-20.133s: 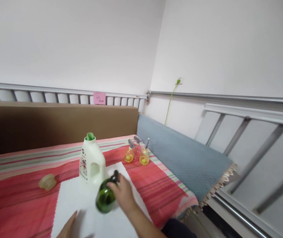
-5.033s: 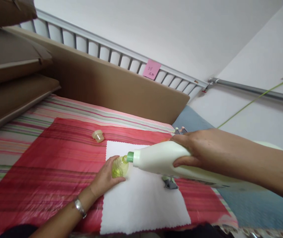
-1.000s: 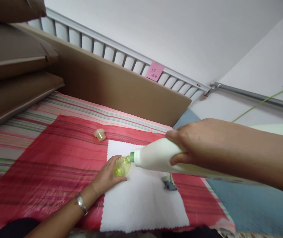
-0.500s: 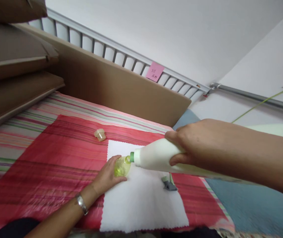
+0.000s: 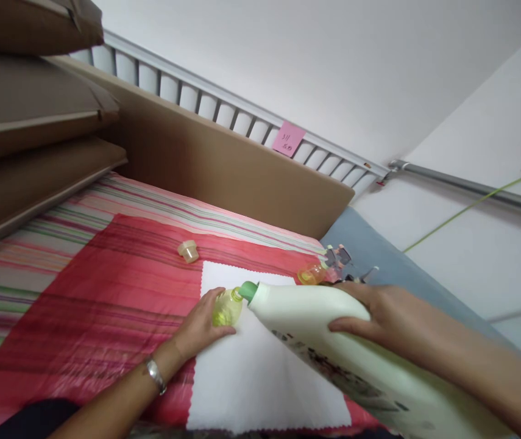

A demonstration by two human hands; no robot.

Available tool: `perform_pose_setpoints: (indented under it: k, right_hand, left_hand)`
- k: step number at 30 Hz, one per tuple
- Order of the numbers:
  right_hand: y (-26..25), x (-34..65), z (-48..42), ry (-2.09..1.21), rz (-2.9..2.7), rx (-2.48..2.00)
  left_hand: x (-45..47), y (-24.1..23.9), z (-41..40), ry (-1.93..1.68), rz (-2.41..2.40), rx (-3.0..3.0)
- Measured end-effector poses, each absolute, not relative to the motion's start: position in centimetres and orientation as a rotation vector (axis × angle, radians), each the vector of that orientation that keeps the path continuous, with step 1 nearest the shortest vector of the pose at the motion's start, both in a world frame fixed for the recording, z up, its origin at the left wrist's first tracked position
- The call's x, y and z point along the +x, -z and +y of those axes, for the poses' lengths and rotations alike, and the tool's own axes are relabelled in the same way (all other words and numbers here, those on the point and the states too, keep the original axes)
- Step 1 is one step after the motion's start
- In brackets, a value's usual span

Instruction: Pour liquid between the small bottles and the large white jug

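My left hand (image 5: 200, 326) grips the small yellow bottle (image 5: 226, 306) upright while my right hand (image 5: 381, 320), clasping the white jug (image 5: 333, 341), should tilt its green spout (image 5: 247, 291) slowly.

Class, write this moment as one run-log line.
left hand: grip on small yellow bottle | right hand: tilts white jug, green spout at bottle mouth | under: white cloth

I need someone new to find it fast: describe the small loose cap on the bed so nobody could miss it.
Start at the red striped cloth spread over the bed, then find the white square towel on it. Just beyond the towel's far left corner lies the small pale yellow plastic cap, alone on the red. Unlike the little yellow bottles nearby, it is squat, opaque and has no sprayer.
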State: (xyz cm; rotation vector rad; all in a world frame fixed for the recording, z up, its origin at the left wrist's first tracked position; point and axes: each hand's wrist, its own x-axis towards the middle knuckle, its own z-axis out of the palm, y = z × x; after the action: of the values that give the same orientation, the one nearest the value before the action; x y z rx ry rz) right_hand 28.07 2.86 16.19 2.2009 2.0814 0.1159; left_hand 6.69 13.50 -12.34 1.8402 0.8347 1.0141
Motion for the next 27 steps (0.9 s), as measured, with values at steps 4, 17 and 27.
perform_pose_setpoints:
  k: [4, 17, 27]
  right_hand:
    - [-13.6, 30.8, 1.0, 0.239, 2.054, 2.405]
    - [-1.0, 32.3, 3.9, 0.584, 1.910, 3.796]
    - [4.0, 26.1, 5.9, 0.964, 2.049, 3.756]
  left_hand:
    - [6.6, 11.9, 13.3, -1.012, 0.853, 1.828]
    - [6.7, 14.1, 13.7, -1.106, 0.886, 1.824]
    - [6.4, 14.8, 12.6, -1.190, 1.085, 1.742]
